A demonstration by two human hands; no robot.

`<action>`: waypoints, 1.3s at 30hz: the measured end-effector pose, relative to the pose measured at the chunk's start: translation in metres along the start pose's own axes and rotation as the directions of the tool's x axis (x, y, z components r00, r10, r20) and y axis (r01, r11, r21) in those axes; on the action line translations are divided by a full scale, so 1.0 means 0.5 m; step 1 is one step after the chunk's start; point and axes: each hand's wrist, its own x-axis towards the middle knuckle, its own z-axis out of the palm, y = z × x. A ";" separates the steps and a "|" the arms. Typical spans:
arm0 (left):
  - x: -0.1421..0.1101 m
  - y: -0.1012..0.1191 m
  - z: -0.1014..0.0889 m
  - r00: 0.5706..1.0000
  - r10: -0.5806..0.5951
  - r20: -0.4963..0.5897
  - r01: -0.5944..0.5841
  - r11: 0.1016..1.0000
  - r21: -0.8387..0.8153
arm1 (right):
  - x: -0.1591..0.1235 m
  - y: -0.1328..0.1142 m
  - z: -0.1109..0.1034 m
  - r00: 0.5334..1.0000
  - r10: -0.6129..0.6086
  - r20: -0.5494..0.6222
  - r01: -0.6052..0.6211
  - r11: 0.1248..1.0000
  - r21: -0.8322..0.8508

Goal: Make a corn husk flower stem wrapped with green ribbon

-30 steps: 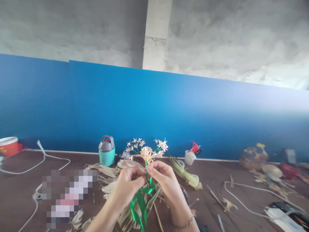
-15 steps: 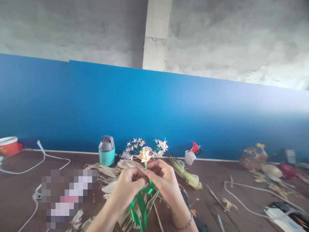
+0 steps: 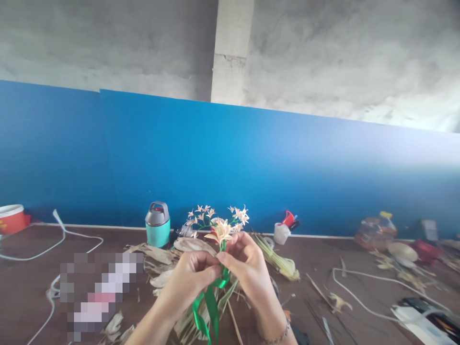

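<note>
Between my two hands stands a pale cream handmade flower (image 3: 221, 232) on a green stem. My left hand (image 3: 197, 272) pinches the glossy green ribbon (image 3: 212, 309), whose loose loop hangs down below the fingers. My right hand (image 3: 244, 261) has thumb and fingers closed on the flower's stem, just under the petals. The fingertips of both hands nearly meet there. Behind the flower, sprays of small pale flowers (image 3: 240, 216) rise on thin green stems. Dried husks (image 3: 187, 326) lie beneath my hands.
A teal flask (image 3: 158, 227) stands at the back left, a red tub (image 3: 12, 220) farther left. Right of my hands lie a bundle of pale green strips (image 3: 278, 258) and a white cup (image 3: 282, 233). White cable (image 3: 359, 299) crosses the brown table on the right. A blue partition (image 3: 230, 158) bounds the back.
The flower has turned and tipped slightly to the right between my fingers. My right hand has shifted a little, and more green shows below the petals. Both hands keep their grip.
</note>
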 end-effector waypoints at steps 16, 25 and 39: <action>-0.017 0.004 0.019 0.981 0.148 -0.129 -0.141 0.988 0.065 | -0.018 0.006 0.030 0.952 -0.247 -0.183 0.187 0.938 -0.291; -0.016 0.012 0.002 0.998 0.065 0.019 -0.061 0.985 -0.162 | -0.012 -0.016 0.005 0.980 0.158 0.121 -0.174 0.976 0.132; -0.017 -0.011 -0.007 0.967 -0.006 0.254 0.107 0.916 -0.387 | -0.007 0.001 -0.022 0.855 0.253 0.452 -0.413 0.859 0.302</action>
